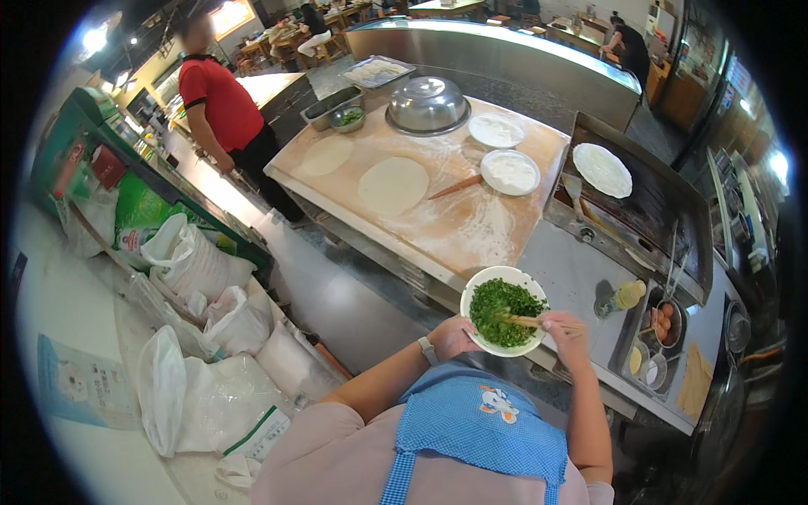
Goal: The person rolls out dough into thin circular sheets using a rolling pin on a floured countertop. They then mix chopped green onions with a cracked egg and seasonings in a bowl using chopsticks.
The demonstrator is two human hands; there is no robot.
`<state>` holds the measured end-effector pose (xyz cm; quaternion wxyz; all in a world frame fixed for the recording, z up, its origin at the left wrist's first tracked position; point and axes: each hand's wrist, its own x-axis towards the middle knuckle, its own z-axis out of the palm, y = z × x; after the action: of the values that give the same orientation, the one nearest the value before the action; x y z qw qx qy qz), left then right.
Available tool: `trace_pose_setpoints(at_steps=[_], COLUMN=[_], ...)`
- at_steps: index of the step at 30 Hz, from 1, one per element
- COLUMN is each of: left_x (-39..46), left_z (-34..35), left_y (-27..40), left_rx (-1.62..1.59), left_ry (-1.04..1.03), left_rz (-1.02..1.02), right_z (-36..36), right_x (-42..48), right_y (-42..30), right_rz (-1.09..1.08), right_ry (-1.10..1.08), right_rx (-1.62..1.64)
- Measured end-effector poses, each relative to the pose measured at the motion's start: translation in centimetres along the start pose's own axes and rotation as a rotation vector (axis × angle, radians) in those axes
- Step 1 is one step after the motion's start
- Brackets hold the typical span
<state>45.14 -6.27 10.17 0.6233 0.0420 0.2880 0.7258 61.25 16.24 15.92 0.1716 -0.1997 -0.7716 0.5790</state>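
Note:
A white bowl (468,303) of chopped green leaves (495,303) is before me at the table's near edge. My left hand (456,337) grips the bowl's left rim. With my right hand (566,334) I hold wooden chopsticks (527,321), their tips in the greens. Beyond, on the floured board (454,218), lie a large flat dough round (394,187), a smaller one (327,156) and a wooden rolling pin (456,187). The pin's right end is beside a plate of flour (510,172); another white plate (496,130) stands behind it.
A metal dome lid (429,104) and a small metal bowl of greens (348,118) stand farther back. At right are a griddle (656,221) with a white plate (602,170), a bottle (622,298) and eggs (665,322). A person in red (221,104) stands left; sacks (202,265) lie nearer.

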Motion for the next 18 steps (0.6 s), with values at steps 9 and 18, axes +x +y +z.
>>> trace_pose_setpoints(at_steps=[9, 18], left_x=[-1.9, -3.2], left_z=[-2.4, -2.6], left_y=[0.0, 0.2], left_rx=[-0.016, -0.041], left_ry=[-0.062, 0.035], left_rz=[0.062, 0.074], right_z=[-0.3, 1.7], right_x=[0.8, -1.0], right_y=[-3.4, -5.9], right_rz=[-0.075, -0.063], right_ry=[0.212, -0.167], right_rx=[-0.149, -0.084])
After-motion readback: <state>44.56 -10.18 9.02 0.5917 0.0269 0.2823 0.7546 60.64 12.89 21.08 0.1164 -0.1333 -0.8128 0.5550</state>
